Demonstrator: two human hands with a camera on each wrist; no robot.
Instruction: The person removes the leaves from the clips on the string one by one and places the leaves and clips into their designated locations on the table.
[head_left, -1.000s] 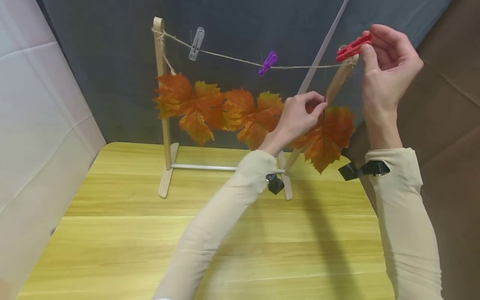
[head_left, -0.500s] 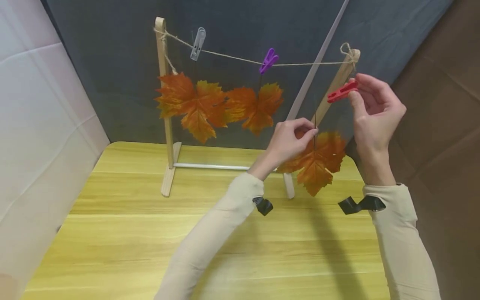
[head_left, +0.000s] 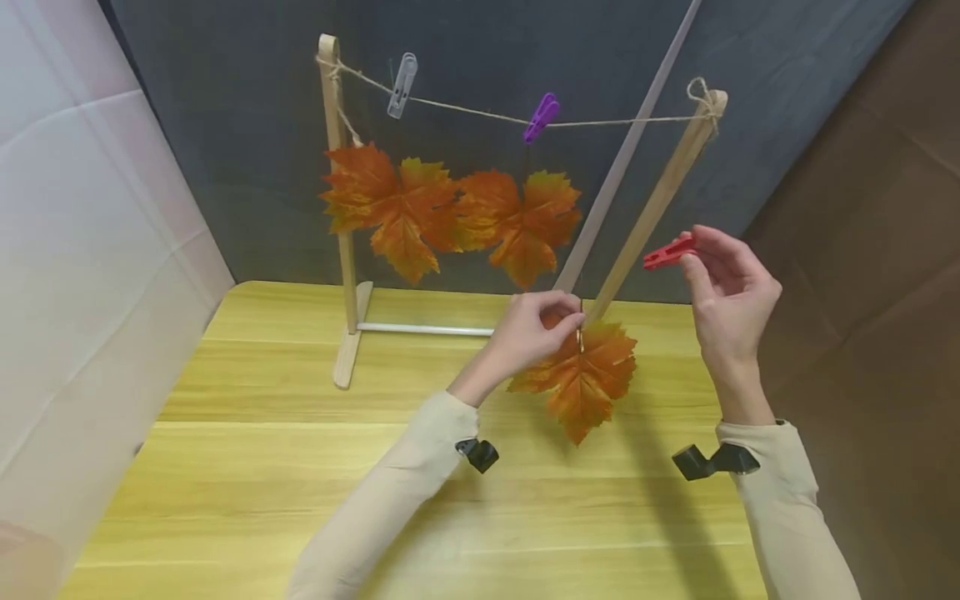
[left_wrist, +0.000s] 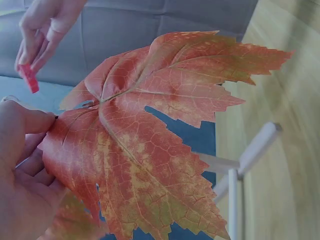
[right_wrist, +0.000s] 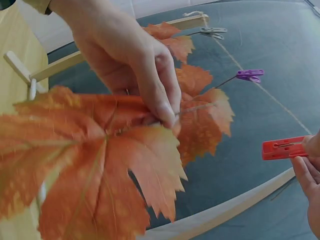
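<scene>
My left hand [head_left: 528,329] pinches the stem of an orange artificial maple leaf [head_left: 581,387], which hangs low in front of the wooden rack. In the left wrist view the leaf's veined face spreads out beyond my thumb. To the right, my right hand [head_left: 731,308] pinches a red clothespin [head_left: 670,252] by its handle end, and the clothespin's nose points left. Two more orange leaves hang from the twine [head_left: 480,112]: the left leaf [head_left: 401,208] under a clear clothespin [head_left: 402,85], the other leaf [head_left: 525,225] under a purple clothespin [head_left: 542,117].
The rack has a left post [head_left: 341,200], a slanting right post [head_left: 663,196] and a white crossbar [head_left: 427,330] low between them. It stands at the back of the yellow wood-grain table [head_left: 300,475]. Dark cloth [head_left: 480,33] hangs behind, with a pale pole [head_left: 637,137] before it.
Both hands have come down from near the twine's right end, the left hand also moving left with its leaf. The red clothespin has moved down and slightly left with my right hand.
</scene>
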